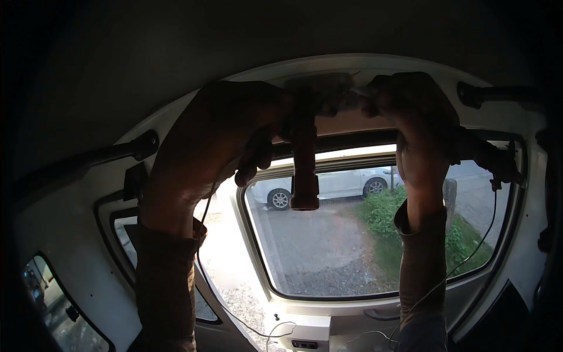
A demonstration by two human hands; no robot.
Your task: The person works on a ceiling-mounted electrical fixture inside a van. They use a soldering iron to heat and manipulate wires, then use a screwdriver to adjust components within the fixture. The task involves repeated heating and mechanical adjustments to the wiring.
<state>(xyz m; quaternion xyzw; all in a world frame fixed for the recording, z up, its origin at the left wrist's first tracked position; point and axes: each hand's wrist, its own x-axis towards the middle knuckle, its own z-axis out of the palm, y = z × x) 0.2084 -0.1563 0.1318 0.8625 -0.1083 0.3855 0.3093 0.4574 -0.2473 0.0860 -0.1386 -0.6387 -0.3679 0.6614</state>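
Both my arms are raised to the panel (352,114) above a window. My left hand (234,132) is in deep shadow, its fingers curled beside the top of a dark hanging piece (305,161) with a long stem and flared lower end. A fixed hold on it cannot be made out. My right hand (413,108) is closed in a pinch, its fingertips at a small pale, blurred item (362,91). Between the hands is a translucent, greyish part (334,91). A dark knobbly piece (489,158) sticks out beyond my right wrist.
A thin wire (199,252) runs down by my left arm, another (484,234) past my right. Dark grab bars (88,159) (498,94) flank the hands. Below is a white box (314,328). Through the window (328,246) show a white car (328,186) and bushes (384,208).
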